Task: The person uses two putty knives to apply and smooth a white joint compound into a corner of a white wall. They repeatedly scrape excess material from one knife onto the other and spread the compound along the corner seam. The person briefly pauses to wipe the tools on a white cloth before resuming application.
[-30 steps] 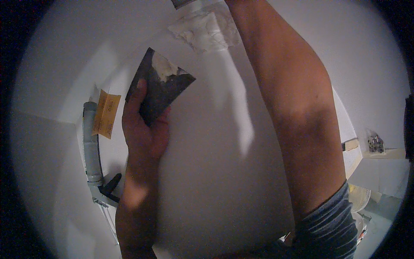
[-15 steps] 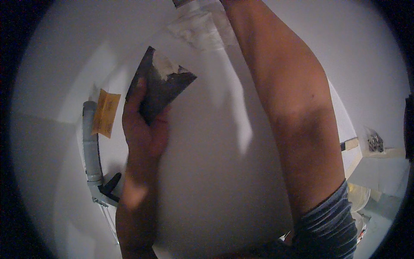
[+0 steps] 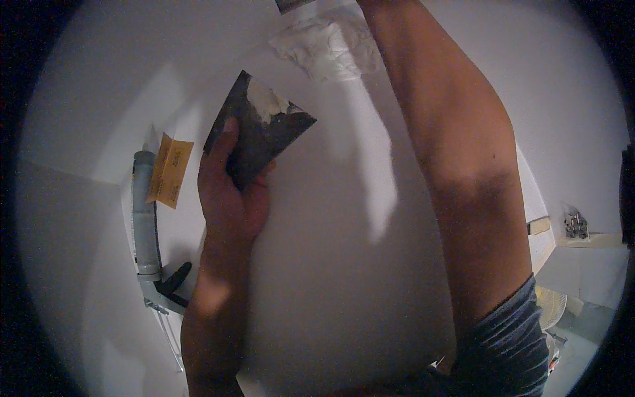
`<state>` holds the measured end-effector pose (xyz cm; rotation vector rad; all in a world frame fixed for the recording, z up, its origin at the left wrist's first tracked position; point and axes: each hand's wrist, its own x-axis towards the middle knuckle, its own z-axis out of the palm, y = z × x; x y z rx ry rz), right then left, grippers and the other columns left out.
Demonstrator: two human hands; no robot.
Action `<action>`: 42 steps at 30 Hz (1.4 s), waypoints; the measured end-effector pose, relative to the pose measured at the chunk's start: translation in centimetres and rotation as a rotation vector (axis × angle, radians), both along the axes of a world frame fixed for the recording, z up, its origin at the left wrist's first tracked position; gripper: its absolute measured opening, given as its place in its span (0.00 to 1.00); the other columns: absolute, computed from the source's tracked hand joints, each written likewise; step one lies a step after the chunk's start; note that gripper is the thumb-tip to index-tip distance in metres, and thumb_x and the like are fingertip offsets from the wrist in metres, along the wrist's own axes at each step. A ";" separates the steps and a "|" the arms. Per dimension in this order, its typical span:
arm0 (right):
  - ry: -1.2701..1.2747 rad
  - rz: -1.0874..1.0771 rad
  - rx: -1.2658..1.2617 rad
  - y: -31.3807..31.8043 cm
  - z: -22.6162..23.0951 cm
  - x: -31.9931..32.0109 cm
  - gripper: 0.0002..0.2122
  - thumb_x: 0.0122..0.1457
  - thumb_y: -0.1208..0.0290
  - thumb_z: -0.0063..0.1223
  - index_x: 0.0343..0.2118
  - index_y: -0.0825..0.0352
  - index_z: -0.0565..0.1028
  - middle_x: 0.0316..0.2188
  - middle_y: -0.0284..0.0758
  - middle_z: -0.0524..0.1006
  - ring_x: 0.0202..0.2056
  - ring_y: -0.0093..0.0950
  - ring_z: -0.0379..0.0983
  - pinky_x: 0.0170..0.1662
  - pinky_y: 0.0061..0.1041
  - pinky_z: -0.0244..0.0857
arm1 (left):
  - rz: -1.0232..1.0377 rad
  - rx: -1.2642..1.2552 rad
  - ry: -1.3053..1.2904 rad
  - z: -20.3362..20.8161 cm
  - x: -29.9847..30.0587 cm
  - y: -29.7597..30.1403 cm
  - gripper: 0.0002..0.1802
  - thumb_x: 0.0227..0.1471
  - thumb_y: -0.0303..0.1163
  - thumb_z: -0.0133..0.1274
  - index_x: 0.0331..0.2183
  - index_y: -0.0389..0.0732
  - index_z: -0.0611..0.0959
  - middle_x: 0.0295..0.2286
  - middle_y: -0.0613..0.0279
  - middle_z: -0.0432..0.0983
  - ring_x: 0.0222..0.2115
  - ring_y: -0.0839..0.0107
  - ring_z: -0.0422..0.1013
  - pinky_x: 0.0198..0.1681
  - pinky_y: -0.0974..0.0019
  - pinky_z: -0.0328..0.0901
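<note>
My left hand (image 3: pixel 233 188) is closed around a dark, flat square plate (image 3: pixel 261 142), the thumb on its upper face. A lump of pale putty (image 3: pixel 268 99) lies on the plate's far corner. My right forearm reaches up past the top edge, so the right hand is out of sight. Just left of that arm, the edge of a dark, flat blade (image 3: pixel 294 5) shows at the top; what holds it is hidden. Beneath it, a rough smear of whitish filler (image 3: pixel 327 46) covers part of the pale surface (image 3: pixel 331 264).
To the left lie a grey caulking gun (image 3: pixel 147 212) with a black handle and a folded yellow-orange paper packet (image 3: pixel 170 171). On the right are a small clear bag of metal pieces (image 3: pixel 575 225), a small pale block (image 3: pixel 540 225) and a yellowish basket (image 3: pixel 552 308).
My left hand and the plate have shifted slightly right in the view, as has nearly everything on the left. The right forearm also sits further right, and more of the filler smear shows.
</note>
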<state>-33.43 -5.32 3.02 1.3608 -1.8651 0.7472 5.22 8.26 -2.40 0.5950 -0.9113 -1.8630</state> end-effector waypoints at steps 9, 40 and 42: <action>0.212 0.418 -0.601 -3.3 -4.1 -2.0 0.19 0.43 0.59 0.63 0.38 0.63 0.81 0.35 0.45 0.80 0.40 0.45 0.78 0.43 0.43 0.71 | -0.010 -0.056 -0.046 0.1 -0.5 0.2 0.17 0.61 0.33 0.59 0.49 0.36 0.79 0.43 0.57 0.82 0.43 0.66 0.80 0.43 0.63 0.77; -0.792 0.342 -0.270 5.8 -7.0 0.1 0.13 0.60 0.72 0.52 0.45 0.71 0.77 0.46 0.43 0.79 0.46 0.42 0.76 0.52 0.38 0.69 | -0.222 -0.114 -0.050 0.9 -0.3 -0.6 0.11 0.65 0.32 0.52 0.45 0.38 0.82 0.39 0.59 0.84 0.33 0.72 0.80 0.31 0.72 0.76; -0.924 0.561 -0.328 5.5 -7.5 0.7 0.12 0.62 0.73 0.50 0.45 0.73 0.77 0.47 0.44 0.79 0.46 0.42 0.75 0.54 0.37 0.68 | -0.221 -0.096 -0.034 0.7 -0.1 -0.4 0.11 0.65 0.31 0.52 0.45 0.38 0.82 0.38 0.59 0.84 0.33 0.71 0.80 0.30 0.72 0.75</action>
